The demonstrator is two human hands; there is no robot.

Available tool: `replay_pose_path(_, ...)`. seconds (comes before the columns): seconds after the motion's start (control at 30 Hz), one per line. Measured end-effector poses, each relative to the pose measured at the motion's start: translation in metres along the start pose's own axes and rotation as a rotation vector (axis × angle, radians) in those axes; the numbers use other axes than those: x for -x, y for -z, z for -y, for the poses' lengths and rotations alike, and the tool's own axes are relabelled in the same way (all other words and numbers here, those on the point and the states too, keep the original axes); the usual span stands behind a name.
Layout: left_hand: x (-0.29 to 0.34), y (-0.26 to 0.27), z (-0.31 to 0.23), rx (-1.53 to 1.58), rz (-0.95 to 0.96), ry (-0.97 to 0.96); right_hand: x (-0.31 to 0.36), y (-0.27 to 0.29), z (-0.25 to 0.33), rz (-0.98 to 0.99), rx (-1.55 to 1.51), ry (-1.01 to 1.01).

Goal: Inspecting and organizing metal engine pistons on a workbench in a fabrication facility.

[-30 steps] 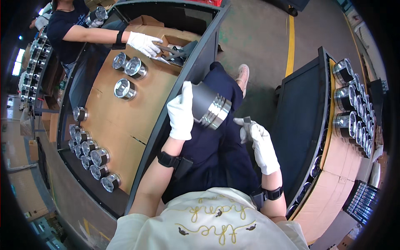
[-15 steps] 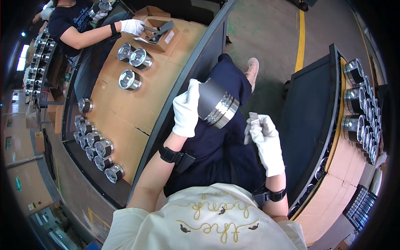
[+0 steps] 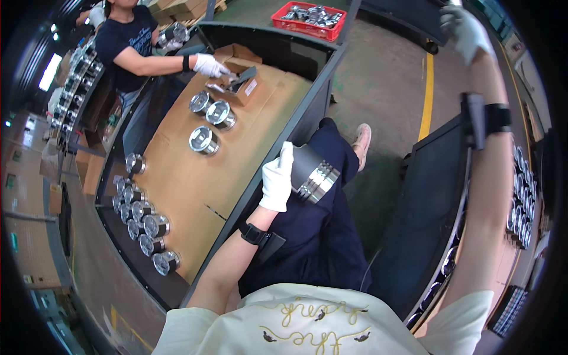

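One piston (image 3: 313,174), dark end in left grip (image 3: 277,182), ringed end away

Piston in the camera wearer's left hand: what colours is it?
The piston is dark grey with a shiny silver, grooved end, best seen in the head view.

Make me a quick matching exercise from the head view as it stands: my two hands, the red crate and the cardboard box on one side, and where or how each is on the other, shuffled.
Column one
1. left hand
2. right hand
3. red crate
4. cardboard box

Column two
A. full of shiny metal parts
B. at the upper right of the view
C. close by the co-worker's gloved hand
D. holding a dark-sided piston

Right pairs: 1-D, 2-B, 3-A, 4-C
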State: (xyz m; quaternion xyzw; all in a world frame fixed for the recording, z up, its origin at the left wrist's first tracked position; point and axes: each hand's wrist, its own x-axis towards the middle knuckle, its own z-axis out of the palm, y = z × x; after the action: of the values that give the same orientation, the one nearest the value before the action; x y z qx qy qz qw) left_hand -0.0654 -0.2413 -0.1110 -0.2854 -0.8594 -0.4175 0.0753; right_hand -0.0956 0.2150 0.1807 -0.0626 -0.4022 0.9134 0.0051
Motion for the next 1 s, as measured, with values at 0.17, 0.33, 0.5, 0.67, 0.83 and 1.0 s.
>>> replay_pose_path(0.17, -0.011, 0.006, -0.026, -0.170, -0.037, -0.163, 0.049, -0.012, -0.019, -0.152, 0.703, 0.390)
replay_pose_path(0.33, -0.010, -0.004, -0.011, 0.018, -0.048, -0.121, 0.083, -0.057, -0.154, -0.116, 1.157, -0.056)
replay_pose_path(0.5, -0.007, 0.007, -0.018, 0.258, -0.090, 0.090, 0.045, -0.010, -0.093, -0.067, 1.063, 0.189)
replay_pose_path(0.67, -0.010, -0.004, -0.012, 0.127, -0.126, -0.143, 0.073, -0.031, -0.033, -0.075, -0.114, 0.111)
replay_pose_path(0.83, -0.011, 0.006, -0.022, 0.205, -0.009, 0.136, 0.102, -0.042, -0.216, -0.123, 0.723, -0.066)
replay_pose_path(1.0, -0.005, 0.001, -0.011, 0.214, -0.086, -0.031, 0.131, -0.022, -0.283, -0.345, 0.573, -0.176)
